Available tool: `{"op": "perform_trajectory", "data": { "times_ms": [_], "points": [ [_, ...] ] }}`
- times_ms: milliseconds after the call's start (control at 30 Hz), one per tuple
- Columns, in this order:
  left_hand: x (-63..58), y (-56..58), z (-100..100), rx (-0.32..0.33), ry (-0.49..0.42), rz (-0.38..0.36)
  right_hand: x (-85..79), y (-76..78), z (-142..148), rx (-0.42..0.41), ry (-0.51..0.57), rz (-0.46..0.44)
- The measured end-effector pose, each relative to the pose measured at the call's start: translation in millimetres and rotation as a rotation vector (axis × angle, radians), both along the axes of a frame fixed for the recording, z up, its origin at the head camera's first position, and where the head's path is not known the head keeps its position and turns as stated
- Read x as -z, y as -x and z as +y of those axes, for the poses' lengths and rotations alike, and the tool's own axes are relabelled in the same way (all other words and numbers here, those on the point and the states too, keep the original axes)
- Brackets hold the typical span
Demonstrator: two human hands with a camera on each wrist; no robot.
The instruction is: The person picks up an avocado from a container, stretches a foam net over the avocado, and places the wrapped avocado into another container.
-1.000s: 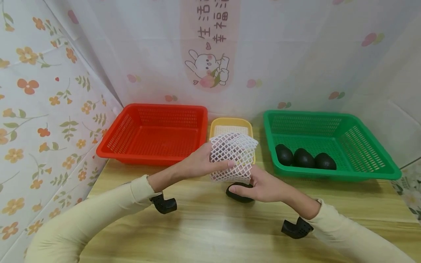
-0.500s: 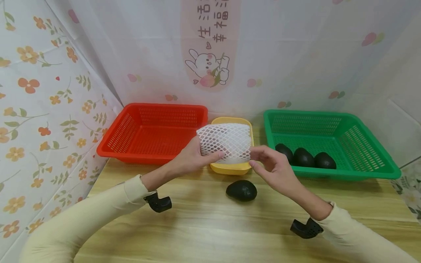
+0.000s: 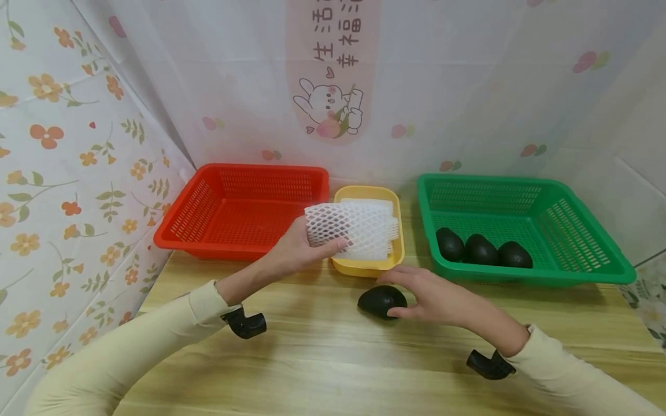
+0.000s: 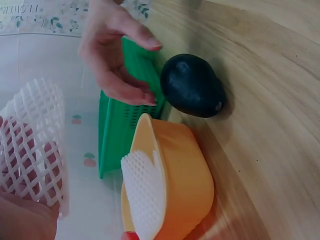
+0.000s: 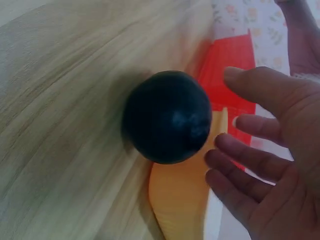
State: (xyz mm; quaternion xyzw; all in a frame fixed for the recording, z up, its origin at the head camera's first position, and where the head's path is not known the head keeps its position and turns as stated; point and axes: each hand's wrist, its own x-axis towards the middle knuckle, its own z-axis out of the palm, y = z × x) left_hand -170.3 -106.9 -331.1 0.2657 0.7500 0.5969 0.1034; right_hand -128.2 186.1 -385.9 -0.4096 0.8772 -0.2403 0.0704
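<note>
My left hand [image 3: 293, 249] holds a white foam net sleeve [image 3: 354, 231], its thumb on top and fingers showing through the mesh. The sleeve is above the front of a small yellow basket [image 3: 364, 267]. A dark avocado [image 3: 378, 301] lies on the wooden table in front of that basket. Beside it is my right hand [image 3: 439, 299], thumb and fingers spread apart. In the right wrist view a gap shows between those fingers and the avocado [image 5: 167, 117]. More white foam nets [image 4: 142, 192] lie in the yellow basket, partly hidden by the held sleeve.
A red basket [image 3: 241, 250] stands at the back left. At the back right, a green basket [image 3: 525, 275] holds three dark avocados [image 3: 481, 250]. Behind them hangs a printed curtain [image 3: 468, 86], and a floral one [image 3: 78, 173] lines the left side.
My right hand first left the avocado to touch the net sleeve, then let go and came back down beside the avocado. My left hand has moved left with the sleeve.
</note>
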Motion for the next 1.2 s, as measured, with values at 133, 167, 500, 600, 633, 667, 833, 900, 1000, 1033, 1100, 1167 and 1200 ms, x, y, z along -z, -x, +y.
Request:
{"op": "perform_trajectory", "data": {
  "times_ms": [133,167,500,600,633,667,833,900,1000,1033,1100,1167,1200],
  "points": [
    [1.2,-0.1,-1.3,0.009,-0.013,-0.011,3.6,-1.5,-2.2,0.013,-0.087,-0.005],
    [1.6,0.1,-1.6,0.009,-0.016,-0.013,4.7,-1.8,-2.5,0.018,-0.101,-0.009],
    [3.5,1.2,-2.2,0.000,-0.033,-0.022,15.3,2.4,-4.0,0.042,-0.200,-0.069],
    [4.0,1.2,-2.5,-0.005,-0.026,-0.020,16.6,4.3,-4.3,0.025,-0.188,-0.066],
    [4.1,1.2,-2.6,-0.007,-0.024,-0.021,16.8,4.8,-4.5,0.019,-0.181,-0.062],
    [4.2,1.2,-2.7,-0.009,-0.021,-0.021,17.0,5.1,-4.5,0.016,-0.177,-0.056],
    [3.9,1.3,-2.9,-0.021,-0.007,-0.028,18.5,6.1,-3.9,0.002,-0.161,-0.033],
    [4.1,1.4,-3.0,-0.024,-0.003,-0.029,19.6,6.6,-3.6,-0.003,-0.158,-0.029],
    [4.2,1.6,-3.4,-0.024,0.002,-0.027,20.5,7.1,-3.9,-0.007,-0.156,-0.027],
    [4.2,1.7,-3.6,-0.025,0.004,-0.025,20.7,7.3,-4.0,-0.008,-0.156,-0.027],
    [4.0,1.9,-3.8,-0.021,0.001,-0.023,20.5,7.4,-4.2,-0.009,-0.153,-0.028],
    [3.9,2.2,-4.1,-0.015,-0.005,-0.021,20.2,7.5,-4.0,-0.013,-0.149,-0.023],
    [4.0,2.4,-4.3,-0.011,-0.009,-0.019,19.9,7.6,-3.8,-0.014,-0.149,-0.025]
  ]
}}
